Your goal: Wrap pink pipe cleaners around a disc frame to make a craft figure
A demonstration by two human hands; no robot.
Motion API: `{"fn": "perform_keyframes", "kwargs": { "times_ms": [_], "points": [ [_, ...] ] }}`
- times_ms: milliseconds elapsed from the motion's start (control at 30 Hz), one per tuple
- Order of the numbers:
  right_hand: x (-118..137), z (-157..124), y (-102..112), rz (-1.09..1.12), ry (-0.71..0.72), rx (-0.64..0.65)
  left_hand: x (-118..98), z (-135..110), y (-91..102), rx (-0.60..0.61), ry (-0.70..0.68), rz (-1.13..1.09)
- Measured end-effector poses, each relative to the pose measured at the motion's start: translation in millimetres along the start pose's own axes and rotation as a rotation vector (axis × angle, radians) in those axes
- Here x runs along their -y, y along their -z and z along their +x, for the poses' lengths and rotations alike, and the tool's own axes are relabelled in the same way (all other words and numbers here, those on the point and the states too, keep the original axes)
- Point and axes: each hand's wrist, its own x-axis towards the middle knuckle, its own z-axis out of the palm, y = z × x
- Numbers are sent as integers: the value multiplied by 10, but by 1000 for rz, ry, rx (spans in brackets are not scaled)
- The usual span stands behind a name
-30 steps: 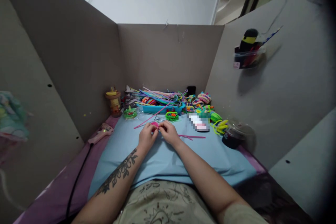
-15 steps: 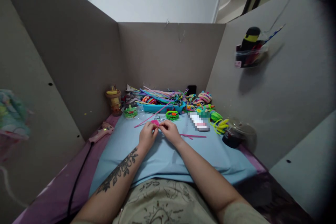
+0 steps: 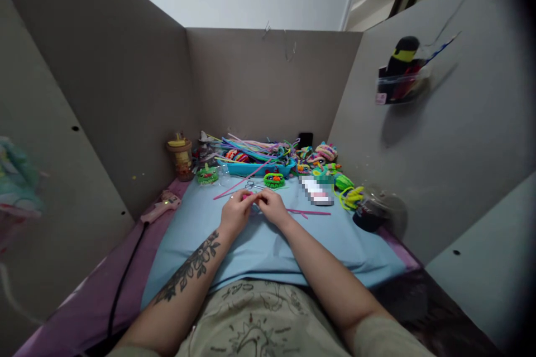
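Note:
My left hand (image 3: pixel 235 213) and my right hand (image 3: pixel 272 207) meet over the blue mat (image 3: pixel 268 245), fingers pinched together on a small pink coiled pipe-cleaner piece (image 3: pixel 247 196) between them. A long pink pipe cleaner (image 3: pixel 240 183) runs from the piece up toward the blue tray (image 3: pixel 255 167). Another pink pipe cleaner (image 3: pixel 310 212) lies on the mat just right of my right hand. A green coiled craft piece (image 3: pixel 274 180) sits just beyond my fingers.
The tray holds many coloured pipe cleaners, with finished crafts (image 3: pixel 322 159) to its right. A pink glue gun (image 3: pixel 161 206) with a black cord lies at left, a small jar (image 3: pixel 181 156) behind it, a dark container (image 3: pixel 368 215) at right. Grey cardboard walls (image 3: pixel 268 83) enclose the desk.
My hands have closed further over the pink piece, hiding more of it. The view has tilted slightly; nothing else on the mat moved.

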Motion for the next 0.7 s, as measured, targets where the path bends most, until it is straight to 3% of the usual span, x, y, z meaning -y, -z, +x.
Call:
{"fn": "perform_keyframes", "kwargs": {
  "times_ms": [233, 467, 700],
  "points": [
    [-34, -3, -22, 4, -62, -28, -38, -7, -9, -13, 54, -2],
    [-82, 22, -27, 91, -184, -71, -61, 6, -62, 9, 109, -174],
    [-28, 37, -56, 262, -215, -91, 66, 11, -49, -144, 473, -297]
  ]
}}
